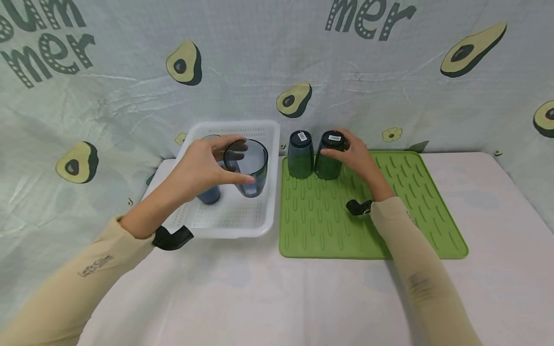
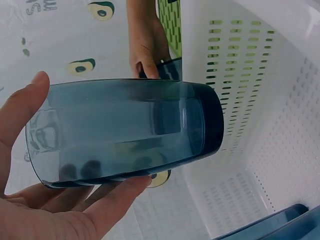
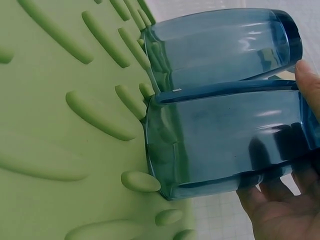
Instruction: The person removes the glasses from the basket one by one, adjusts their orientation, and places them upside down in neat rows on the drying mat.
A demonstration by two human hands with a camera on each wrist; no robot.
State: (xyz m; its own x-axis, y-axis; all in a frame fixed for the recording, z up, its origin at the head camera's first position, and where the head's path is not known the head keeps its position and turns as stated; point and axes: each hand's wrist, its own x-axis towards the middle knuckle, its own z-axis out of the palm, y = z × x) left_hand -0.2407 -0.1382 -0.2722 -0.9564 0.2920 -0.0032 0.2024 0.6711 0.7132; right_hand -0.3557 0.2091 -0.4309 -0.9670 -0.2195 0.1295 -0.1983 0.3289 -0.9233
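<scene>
Above the white basket (image 1: 270, 202), my left hand (image 1: 203, 168) grips a blue glass (image 1: 255, 185) near its rim, thumb on one side and fingers on the other. That glass (image 2: 130, 130) is mouth up in the head view. My right hand (image 1: 357, 156) holds another blue glass (image 1: 327, 166) near its base; it is upside down on the green drying mat (image 1: 333, 226). In the right wrist view that glass (image 3: 225, 142) has its rim against the mat. Close beside it another upside-down glass (image 1: 300, 158) rests on the mat, untouched.
At least one more blue glass (image 1: 209, 194) is in the basket, partly hidden by my left hand. The basket stands left of the mat on a table with a white cloth (image 1: 268, 288). A curtain with avocado prints (image 1: 242, 57) hangs behind.
</scene>
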